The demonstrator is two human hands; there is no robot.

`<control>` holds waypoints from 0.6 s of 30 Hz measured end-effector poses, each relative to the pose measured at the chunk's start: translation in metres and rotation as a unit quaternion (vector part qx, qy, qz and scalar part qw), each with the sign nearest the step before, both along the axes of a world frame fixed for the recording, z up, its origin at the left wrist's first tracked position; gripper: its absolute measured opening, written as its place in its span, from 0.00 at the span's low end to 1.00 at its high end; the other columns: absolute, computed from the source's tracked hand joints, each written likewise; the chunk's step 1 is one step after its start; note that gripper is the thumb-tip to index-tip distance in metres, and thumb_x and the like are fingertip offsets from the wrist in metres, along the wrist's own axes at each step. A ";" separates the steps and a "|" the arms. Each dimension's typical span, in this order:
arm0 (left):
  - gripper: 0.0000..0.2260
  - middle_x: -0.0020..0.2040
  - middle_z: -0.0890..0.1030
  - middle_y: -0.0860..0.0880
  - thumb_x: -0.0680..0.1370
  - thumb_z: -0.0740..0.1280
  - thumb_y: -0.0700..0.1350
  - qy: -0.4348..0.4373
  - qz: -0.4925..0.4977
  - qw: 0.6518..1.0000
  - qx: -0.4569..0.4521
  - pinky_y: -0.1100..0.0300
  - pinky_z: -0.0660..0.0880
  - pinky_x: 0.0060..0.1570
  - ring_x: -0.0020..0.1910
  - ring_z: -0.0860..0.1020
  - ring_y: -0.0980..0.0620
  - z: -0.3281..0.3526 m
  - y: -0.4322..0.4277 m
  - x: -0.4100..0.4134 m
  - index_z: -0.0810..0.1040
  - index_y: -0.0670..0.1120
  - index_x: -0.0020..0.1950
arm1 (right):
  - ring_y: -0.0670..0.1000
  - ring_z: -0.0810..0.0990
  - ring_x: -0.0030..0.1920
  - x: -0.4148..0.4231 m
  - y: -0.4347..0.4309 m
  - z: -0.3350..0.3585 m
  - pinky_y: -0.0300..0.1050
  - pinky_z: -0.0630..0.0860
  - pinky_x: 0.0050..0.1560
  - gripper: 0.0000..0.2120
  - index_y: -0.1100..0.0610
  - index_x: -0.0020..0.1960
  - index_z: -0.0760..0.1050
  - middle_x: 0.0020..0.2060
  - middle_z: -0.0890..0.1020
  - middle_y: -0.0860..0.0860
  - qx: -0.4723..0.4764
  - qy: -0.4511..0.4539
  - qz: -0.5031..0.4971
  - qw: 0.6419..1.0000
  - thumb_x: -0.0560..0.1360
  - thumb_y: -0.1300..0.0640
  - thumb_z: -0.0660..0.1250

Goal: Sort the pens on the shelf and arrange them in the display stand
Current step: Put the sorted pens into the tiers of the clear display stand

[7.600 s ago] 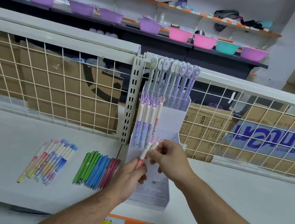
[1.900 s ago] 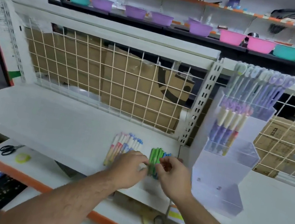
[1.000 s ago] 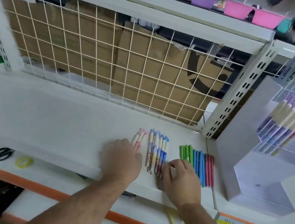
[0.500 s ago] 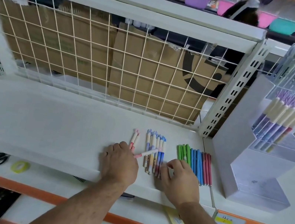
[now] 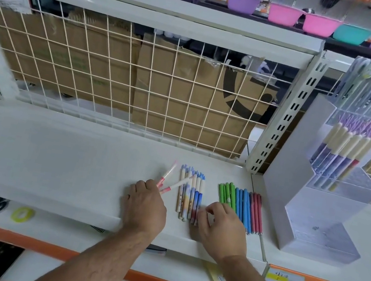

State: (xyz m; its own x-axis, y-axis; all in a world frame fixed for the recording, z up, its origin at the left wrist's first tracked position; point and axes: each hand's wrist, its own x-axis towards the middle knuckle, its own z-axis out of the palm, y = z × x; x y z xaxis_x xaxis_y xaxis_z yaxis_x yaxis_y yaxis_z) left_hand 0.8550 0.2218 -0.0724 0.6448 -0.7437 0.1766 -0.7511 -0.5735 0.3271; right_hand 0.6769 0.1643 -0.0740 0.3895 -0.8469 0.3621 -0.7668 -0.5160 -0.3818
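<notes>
Two pink-ended pens (image 5: 168,174) are held fanned out in the left hand (image 5: 145,207), whose fingers are curled round their near ends. One pen is pointed toward the far side. The other is laid slantwise over the row of blue-capped patterned pens (image 5: 191,195) just to the right. The near ends of that row are touched by the curled fingers of the right hand (image 5: 222,227). Whether a pen is actually pinched there cannot be told, since the fingertips are blurred.

Further right, a tidy row of green, blue and red pens (image 5: 241,206) is laid flat on the white shelf (image 5: 54,157). Beyond it, the tiered display stand (image 5: 283,181) is set upright, with its two far tiers filled with standing pens and its near, lower tiers seemingly unfilled.

Sorting is judged to be the step in hand, with pink pens being parted from blue-capped ones. For the next move, the pink pair would need to be gathered parallel, carried right to the stand and lowered upright into a free tier. A wire grid (image 5: 140,83) backed by cardboard (image 5: 180,105) is seen behind the shelf.
</notes>
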 end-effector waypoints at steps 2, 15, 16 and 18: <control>0.06 0.52 0.76 0.47 0.78 0.60 0.40 0.013 -0.002 0.999 -0.033 0.55 0.72 0.45 0.49 0.75 0.47 0.002 0.002 0.002 0.71 0.46 0.55 | 0.44 0.74 0.37 0.000 -0.001 0.000 0.40 0.76 0.36 0.14 0.50 0.45 0.77 0.38 0.76 0.43 0.002 0.004 0.000 1.000 0.80 0.42 0.61; 0.07 0.40 0.78 0.49 0.84 0.59 0.47 0.334 -0.028 0.917 -0.216 0.56 0.69 0.34 0.37 0.75 0.50 0.026 0.007 0.005 0.76 0.48 0.52 | 0.46 0.77 0.43 0.000 0.004 0.019 0.43 0.78 0.43 0.09 0.51 0.53 0.77 0.45 0.79 0.45 0.068 -0.030 0.005 0.997 0.80 0.47 0.62; 0.06 0.41 0.78 0.51 0.83 0.60 0.47 0.372 -0.037 0.898 -0.231 0.59 0.69 0.33 0.38 0.76 0.51 0.029 0.006 0.001 0.77 0.50 0.52 | 0.45 0.77 0.44 0.001 0.005 0.024 0.43 0.78 0.45 0.09 0.50 0.55 0.78 0.46 0.80 0.44 0.092 -0.054 0.000 0.994 0.80 0.48 0.63; 0.06 0.42 0.79 0.59 0.82 0.63 0.45 0.436 -0.048 0.863 -0.251 0.62 0.69 0.36 0.41 0.77 0.55 0.034 0.002 -0.011 0.79 0.49 0.53 | 0.42 0.78 0.44 0.004 0.006 0.034 0.41 0.78 0.46 0.09 0.51 0.56 0.79 0.46 0.80 0.42 0.129 -0.105 -0.003 0.986 0.78 0.50 0.65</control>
State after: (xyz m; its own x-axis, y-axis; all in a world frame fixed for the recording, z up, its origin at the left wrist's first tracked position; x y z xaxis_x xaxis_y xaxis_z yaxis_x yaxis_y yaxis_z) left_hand 0.8443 0.2240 -0.0386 0.6346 -0.7723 -0.0300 -0.1292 -0.1443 0.9811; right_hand 0.6806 0.1700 -0.0396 0.3229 -0.9236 0.2065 -0.6603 -0.3761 -0.6500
